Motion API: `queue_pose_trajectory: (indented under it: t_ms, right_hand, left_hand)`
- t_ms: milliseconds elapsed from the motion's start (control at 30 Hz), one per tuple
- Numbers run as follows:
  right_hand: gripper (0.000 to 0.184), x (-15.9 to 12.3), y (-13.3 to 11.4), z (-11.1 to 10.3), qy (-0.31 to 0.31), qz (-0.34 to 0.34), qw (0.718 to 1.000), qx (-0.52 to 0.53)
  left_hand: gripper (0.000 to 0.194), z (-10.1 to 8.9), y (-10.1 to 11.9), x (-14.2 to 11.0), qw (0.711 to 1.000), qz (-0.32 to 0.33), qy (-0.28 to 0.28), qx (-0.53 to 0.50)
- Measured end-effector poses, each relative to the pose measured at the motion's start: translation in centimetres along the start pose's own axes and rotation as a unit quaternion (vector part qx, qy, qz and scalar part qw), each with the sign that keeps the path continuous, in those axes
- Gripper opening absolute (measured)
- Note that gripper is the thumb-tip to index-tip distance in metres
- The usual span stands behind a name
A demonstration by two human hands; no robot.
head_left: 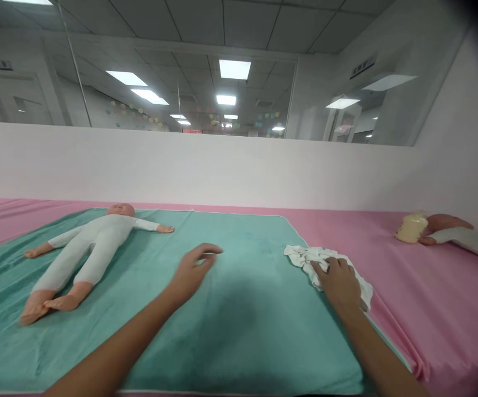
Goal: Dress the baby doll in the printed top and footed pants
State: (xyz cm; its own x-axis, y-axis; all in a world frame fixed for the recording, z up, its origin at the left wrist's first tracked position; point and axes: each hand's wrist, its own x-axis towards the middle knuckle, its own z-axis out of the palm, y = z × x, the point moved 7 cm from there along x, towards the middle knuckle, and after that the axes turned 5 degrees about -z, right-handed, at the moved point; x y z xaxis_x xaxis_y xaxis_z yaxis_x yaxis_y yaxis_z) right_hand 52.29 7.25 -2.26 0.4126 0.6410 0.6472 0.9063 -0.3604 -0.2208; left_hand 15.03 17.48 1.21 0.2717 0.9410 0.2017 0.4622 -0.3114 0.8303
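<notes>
My left hand [193, 271] is held over the green towel [239, 325], its fingers loosely curved, the thumb apart from them and nothing between. At the towel's right edge my right hand [340, 281] has its fingers closed on a crumpled white cloth [305, 255]. The cloth lies partly on the towel and partly on the pink sheet; some of it is hidden under the hand. A baby doll [105, 234] in a white bodysuit lies on its back on the left of the towel, arms spread, feet toward me.
A pale yellow bottle [411, 228] stands on the pink sheet [441, 286] at the right. Beside it lie bare and white-clothed limbs [466, 238], cut off by the frame edge. Behind the table rises a white wall [222, 168] with large glass panes above.
</notes>
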Motion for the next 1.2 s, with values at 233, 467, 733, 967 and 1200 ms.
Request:
queue_pose_trajectory:
  t_ms: [233,467,733,967,1200]
  right_hand:
    - [0.048,0.0,5.2,0.2,0.045,0.168,0.968,0.184]
    - [0.035,-0.6,6.0,1.4,0.004,0.239,0.929,0.282]
    - [0.042,-0.2,5.2,1.3,0.019,0.186,0.947,0.26]
    - [0.045,-1.1,5.0,0.8,0.052,0.23,0.896,0.376]
    - [0.042,-0.9,5.0,0.8,0.027,0.215,0.923,0.318]
  left_hand:
    - [0.018,12.3,-1.9,8.5,0.969,-0.055,-0.13,-0.202]
    - [0.012,12.3,-4.8,8.9,0.977,-0.025,-0.143,-0.159]
    - [0.015,12.6,-3.9,8.3,0.984,0.009,-0.145,-0.102]
    - [0.017,11.8,-3.1,7.3,0.987,0.017,-0.138,-0.076]
    - [0.018,11.8,-3.2,7.2,0.989,0.022,-0.134,-0.064]
